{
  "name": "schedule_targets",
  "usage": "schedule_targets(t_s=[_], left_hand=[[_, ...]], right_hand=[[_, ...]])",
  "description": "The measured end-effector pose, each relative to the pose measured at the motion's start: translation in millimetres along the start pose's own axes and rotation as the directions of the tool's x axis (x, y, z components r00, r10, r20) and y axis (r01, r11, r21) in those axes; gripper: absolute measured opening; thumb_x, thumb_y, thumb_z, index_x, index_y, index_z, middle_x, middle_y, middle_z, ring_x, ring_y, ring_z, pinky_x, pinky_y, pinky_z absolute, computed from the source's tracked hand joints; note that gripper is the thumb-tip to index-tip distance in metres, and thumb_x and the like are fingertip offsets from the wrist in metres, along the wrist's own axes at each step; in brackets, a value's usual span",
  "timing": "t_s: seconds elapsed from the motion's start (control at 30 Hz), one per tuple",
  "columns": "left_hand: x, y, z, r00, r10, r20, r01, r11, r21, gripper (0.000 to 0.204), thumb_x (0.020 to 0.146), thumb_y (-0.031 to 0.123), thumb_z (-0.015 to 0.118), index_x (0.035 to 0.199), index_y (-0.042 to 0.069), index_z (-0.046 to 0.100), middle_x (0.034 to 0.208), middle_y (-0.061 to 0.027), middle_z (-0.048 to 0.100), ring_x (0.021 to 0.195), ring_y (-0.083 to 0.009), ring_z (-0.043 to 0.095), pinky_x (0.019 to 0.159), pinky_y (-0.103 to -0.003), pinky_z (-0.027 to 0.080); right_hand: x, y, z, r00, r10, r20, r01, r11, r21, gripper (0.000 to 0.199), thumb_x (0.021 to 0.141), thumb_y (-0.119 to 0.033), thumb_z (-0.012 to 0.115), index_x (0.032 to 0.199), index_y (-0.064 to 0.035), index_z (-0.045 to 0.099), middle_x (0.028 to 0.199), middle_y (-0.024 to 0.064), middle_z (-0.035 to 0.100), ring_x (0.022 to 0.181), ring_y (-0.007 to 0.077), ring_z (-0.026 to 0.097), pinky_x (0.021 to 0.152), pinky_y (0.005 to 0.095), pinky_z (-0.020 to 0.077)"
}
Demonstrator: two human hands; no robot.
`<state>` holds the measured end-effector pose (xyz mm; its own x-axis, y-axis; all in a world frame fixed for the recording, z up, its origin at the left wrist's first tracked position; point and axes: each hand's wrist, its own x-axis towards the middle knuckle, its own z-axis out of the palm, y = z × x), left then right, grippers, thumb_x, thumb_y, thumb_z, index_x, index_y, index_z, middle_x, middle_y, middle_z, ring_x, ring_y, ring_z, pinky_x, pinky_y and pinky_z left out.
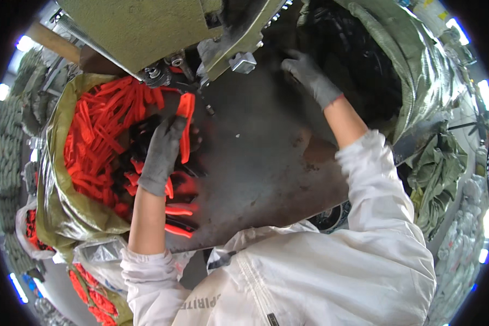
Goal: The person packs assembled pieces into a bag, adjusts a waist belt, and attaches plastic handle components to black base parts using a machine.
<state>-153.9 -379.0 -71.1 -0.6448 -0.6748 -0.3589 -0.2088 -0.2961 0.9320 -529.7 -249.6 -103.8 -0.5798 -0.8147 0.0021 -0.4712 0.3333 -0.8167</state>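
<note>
My left hand (164, 146), in a grey glove, is closed around a long, slim red plastic handle-like piece (186, 130) held above the left part of the metal table. Its wider end points away from me. Under and beside this hand lie black parts and several red pieces (178, 209), some hanging over the table's left side. My right hand (305, 75), also gloved in grey, is stretched out to the far right of the table beside a dark sack opening. Its fingers are slightly bent and apart, and I see nothing held in them.
A yellow-green sack (60, 179) full of red pieces (92, 125) stands at the left. On the right, a large green-grey sack (388, 60) holds dark parts. A green machine head (141, 27) with a bolt (243, 62) overhangs the far side of the metal tabletop (255, 168).
</note>
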Motion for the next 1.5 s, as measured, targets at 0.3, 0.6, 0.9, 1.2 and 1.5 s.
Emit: schedule_targets(t_s=[0.3,0.6,0.9,1.2,1.5], left_hand=[[13,32,21,0.995,0.025,0.101,-0.045,0.978,0.205,0.036,0.106,0.032,0.058,0.125,0.001,0.063,0.095,-0.0090,0.071,0.084,-0.0176,0.071,0.077,-0.033,0.060],[12,32,19,0.993,0.005,0.116,-0.030,0.976,0.215,0.033,0.105,0.027,0.059,0.120,-0.002,0.065,0.091,-0.0079,0.071,0.078,-0.0171,0.071,0.075,-0.033,0.060],[15,55,-141,0.787,0.563,-0.253,0.258,0.073,0.963,0.029,0.097,0.028,0.064,0.109,0.002,0.060,0.107,-0.0207,0.074,0.098,-0.0427,0.072,0.084,-0.051,0.058],[25,5,-225,0.687,0.489,-0.538,0.446,0.301,0.843,0.087,0.092,0.036,0.072,0.159,0.001,0.029,0.114,-0.0261,0.072,0.105,-0.0427,0.071,0.092,-0.051,0.056],[-26,60,-102,0.755,0.627,-0.192,-0.272,0.565,0.779,0.022,0.093,0.019,0.067,0.104,0.000,0.064,0.085,-0.0179,0.067,0.075,-0.0292,0.067,0.073,-0.039,0.052]], right_hand=[[-94,-95,74,0.971,-0.010,0.238,-0.142,0.776,0.614,0.048,0.094,-0.015,0.064,0.137,0.0045,0.059,0.088,0.0031,0.064,0.074,0.0097,0.060,0.067,0.0255,0.0510],[-103,-135,86,0.947,-0.035,0.319,-0.135,0.858,0.495,0.059,0.094,-0.011,0.064,0.150,-0.0004,0.049,0.086,0.0067,0.064,0.061,0.0115,0.059,0.050,0.0292,0.0483],[-101,-112,107,0.926,0.077,0.371,-0.274,0.812,0.515,0.038,0.094,-0.012,0.063,0.130,-0.0022,0.057,0.085,0.0041,0.061,0.060,0.0089,0.057,0.049,0.0257,0.0449],[-113,-147,89,0.918,-0.025,0.395,-0.176,0.868,0.465,0.037,0.095,-0.014,0.062,0.131,-0.0049,0.058,0.083,0.0033,0.065,0.061,0.0087,0.059,0.051,0.0259,0.0487],[-114,-103,93,0.901,0.088,0.426,-0.324,0.788,0.523,0.026,0.097,-0.011,0.061,0.122,-0.0050,0.059,0.083,0.0033,0.063,0.060,0.0096,0.058,0.051,0.0273,0.0490]])
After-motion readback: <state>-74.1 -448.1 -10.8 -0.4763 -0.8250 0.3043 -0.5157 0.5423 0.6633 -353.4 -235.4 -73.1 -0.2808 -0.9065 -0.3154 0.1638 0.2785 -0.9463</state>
